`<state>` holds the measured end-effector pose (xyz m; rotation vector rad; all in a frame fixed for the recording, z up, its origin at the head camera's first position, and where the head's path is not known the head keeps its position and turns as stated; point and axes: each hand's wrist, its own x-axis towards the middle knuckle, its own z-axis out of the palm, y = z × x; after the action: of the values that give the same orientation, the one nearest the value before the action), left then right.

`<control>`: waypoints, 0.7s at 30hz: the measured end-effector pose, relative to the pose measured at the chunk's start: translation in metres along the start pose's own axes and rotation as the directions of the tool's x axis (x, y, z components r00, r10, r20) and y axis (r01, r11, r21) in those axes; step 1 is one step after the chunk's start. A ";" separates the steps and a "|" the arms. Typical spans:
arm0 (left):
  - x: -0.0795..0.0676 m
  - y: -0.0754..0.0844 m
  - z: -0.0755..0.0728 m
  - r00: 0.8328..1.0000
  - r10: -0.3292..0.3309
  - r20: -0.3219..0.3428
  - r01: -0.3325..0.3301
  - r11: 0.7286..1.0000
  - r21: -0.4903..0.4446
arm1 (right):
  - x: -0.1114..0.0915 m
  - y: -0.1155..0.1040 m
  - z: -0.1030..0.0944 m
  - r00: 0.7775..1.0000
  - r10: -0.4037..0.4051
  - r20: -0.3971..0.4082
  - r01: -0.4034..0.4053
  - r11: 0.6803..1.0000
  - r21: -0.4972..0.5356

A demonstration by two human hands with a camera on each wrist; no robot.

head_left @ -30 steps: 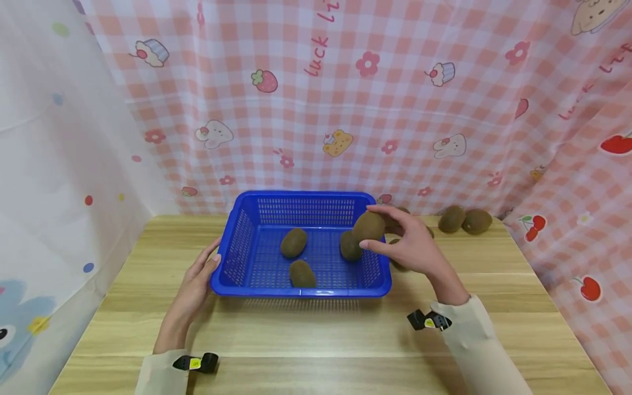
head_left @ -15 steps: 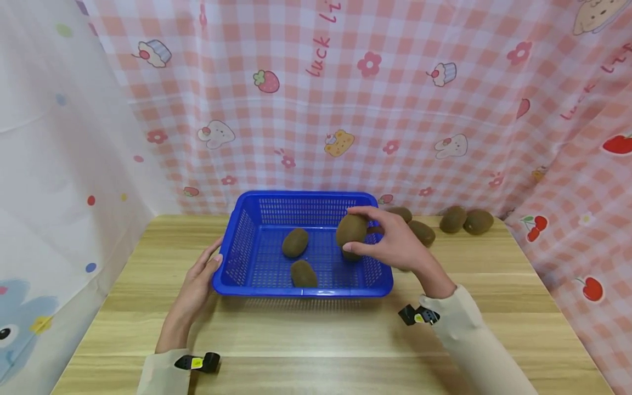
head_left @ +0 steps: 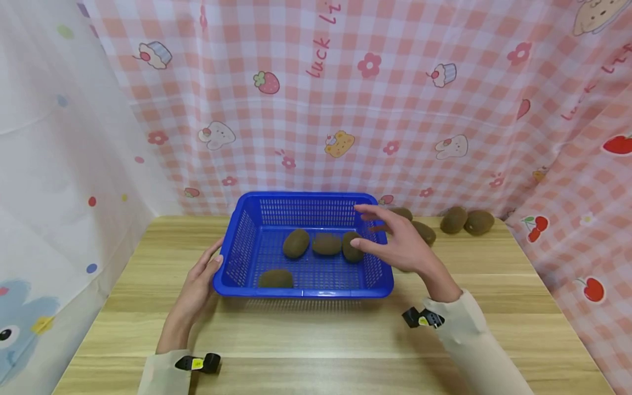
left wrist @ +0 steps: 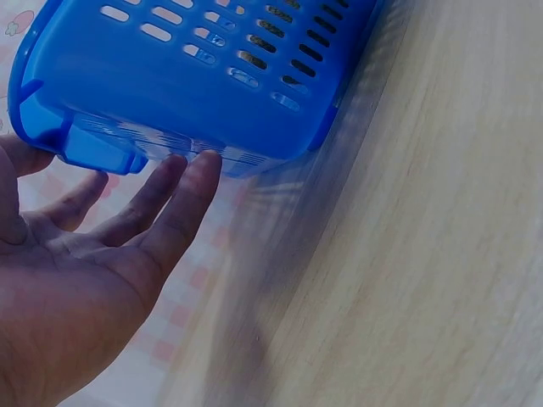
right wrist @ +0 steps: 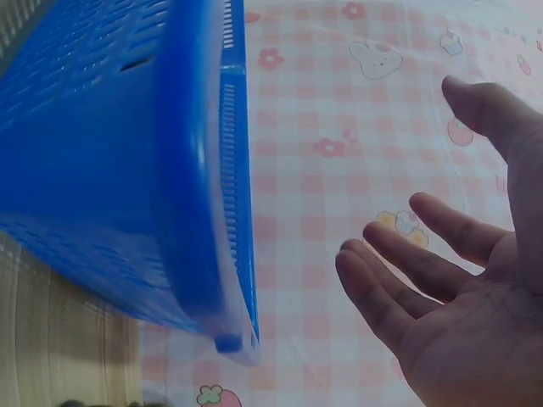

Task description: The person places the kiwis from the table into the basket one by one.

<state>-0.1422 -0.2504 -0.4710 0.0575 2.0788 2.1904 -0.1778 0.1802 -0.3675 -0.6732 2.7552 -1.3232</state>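
In the head view a blue plastic basket stands on the table with several brown kiwifruit inside. One kiwi lies at its front wall; another kiwi is in the middle, between a left kiwi and a right one. My left hand holds the basket's left side, thumb at the rim; the left wrist view has its fingers against the outer wall. Spread and holding nothing, my right hand hovers over the basket's right rim, thumb overlapping the right kiwi.
Outside the basket's right end lie more kiwis, partly hidden by the right hand. Two kiwis rest farther right near the table's back edge. A pink checked cloth hangs behind the wooden table.
The right hand has carried a kiwi over the basket and let it go, then drawn back slightly with fingers spread. The front kiwi has shifted left and turned sideways. The left hand stays put.
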 end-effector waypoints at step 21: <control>0.000 -0.001 -0.001 1.000 0.004 0.011 -0.004 1.000 0.000 | -0.017 0.034 -0.008 0.984 0.058 -0.169 -0.073 0.994 -0.083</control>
<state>-0.1423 -0.2511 -0.4720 0.0744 2.0747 2.1874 -0.1772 0.2117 -0.3906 -0.4912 2.9547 -1.3066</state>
